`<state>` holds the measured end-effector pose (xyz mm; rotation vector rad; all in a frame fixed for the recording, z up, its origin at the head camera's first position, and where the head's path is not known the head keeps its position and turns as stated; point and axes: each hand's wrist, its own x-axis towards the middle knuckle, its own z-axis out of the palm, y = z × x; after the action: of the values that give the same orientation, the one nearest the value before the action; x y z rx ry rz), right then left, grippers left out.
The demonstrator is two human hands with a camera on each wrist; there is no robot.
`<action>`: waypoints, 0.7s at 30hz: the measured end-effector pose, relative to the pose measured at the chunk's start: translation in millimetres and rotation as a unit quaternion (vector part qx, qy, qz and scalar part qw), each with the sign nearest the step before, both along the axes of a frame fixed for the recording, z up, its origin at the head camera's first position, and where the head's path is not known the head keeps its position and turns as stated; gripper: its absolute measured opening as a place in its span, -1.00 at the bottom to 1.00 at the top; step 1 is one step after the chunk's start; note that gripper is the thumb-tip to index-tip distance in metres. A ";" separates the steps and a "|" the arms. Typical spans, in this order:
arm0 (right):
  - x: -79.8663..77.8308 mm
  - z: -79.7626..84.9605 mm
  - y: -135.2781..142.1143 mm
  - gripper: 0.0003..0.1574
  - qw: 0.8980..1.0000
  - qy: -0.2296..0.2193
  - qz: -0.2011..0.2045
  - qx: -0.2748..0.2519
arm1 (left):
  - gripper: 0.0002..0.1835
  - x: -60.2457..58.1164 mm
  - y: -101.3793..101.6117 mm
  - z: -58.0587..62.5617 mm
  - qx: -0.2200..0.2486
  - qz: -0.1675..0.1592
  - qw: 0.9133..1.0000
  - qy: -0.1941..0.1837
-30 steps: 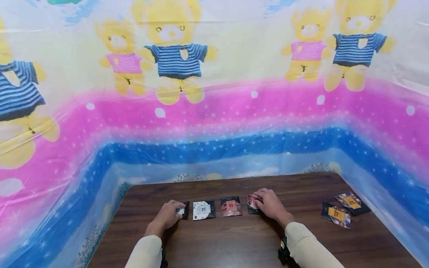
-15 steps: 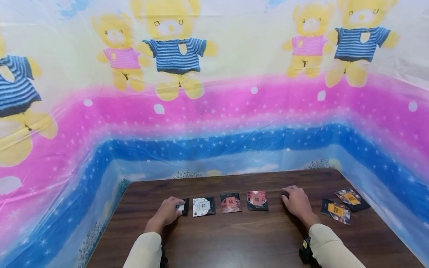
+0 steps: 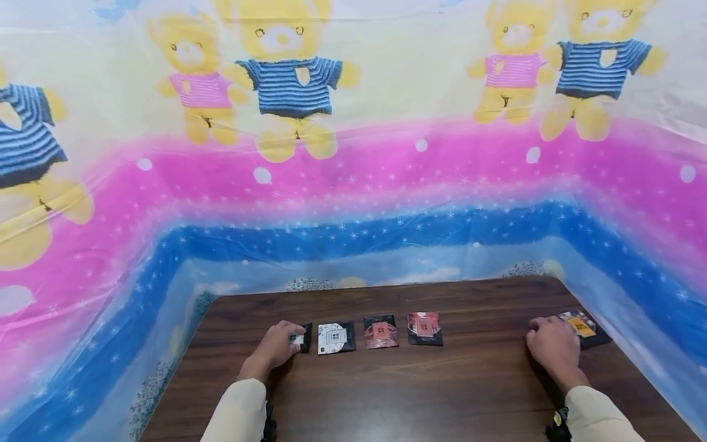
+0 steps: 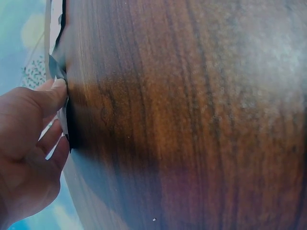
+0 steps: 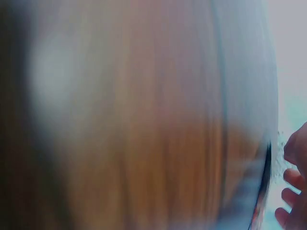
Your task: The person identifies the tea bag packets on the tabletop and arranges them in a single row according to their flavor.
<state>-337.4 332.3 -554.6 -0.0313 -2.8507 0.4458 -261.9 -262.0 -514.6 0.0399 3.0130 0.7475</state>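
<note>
In the head view my left hand (image 3: 276, 348) is at the left end of a row of flat sachets. It pinches the leftmost dark sachet (image 3: 305, 338), partly covered by the fingers; in the left wrist view the thumb and fingers grip that sachet (image 4: 63, 112), which bulges between them. My right hand (image 3: 555, 348) hovers at the right over a sachet it hides, beside a black sachet with an orange label (image 3: 583, 328). In the right wrist view, blurred, the fingers of my right hand (image 5: 296, 179) are loosely bent, apart from a sachet edge (image 5: 261, 191).
Between the hands lie a white-patterned sachet (image 3: 334, 337), a dark red sachet (image 3: 380, 331) and a red and black sachet (image 3: 424, 328) on the brown wooden table (image 3: 386, 393). A printed bear curtain (image 3: 386, 245) hangs behind the far edge.
My right hand has let go of the red and black sachet and moved right, over the orange-labelled sachets. The left hand stays on its sachet.
</note>
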 end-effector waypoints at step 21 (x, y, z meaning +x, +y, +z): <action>4.0 -7.3 24.6 -0.66 0.999 0.002 0.041 0.030 | -0.63 -1.6 2.5 0.0 0.003 0.004 1.000 -0.015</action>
<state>-333.4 357.0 -561.9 0.0971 -2.8669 0.3744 -263.4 -259.5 -514.6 0.0172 2.9845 0.7497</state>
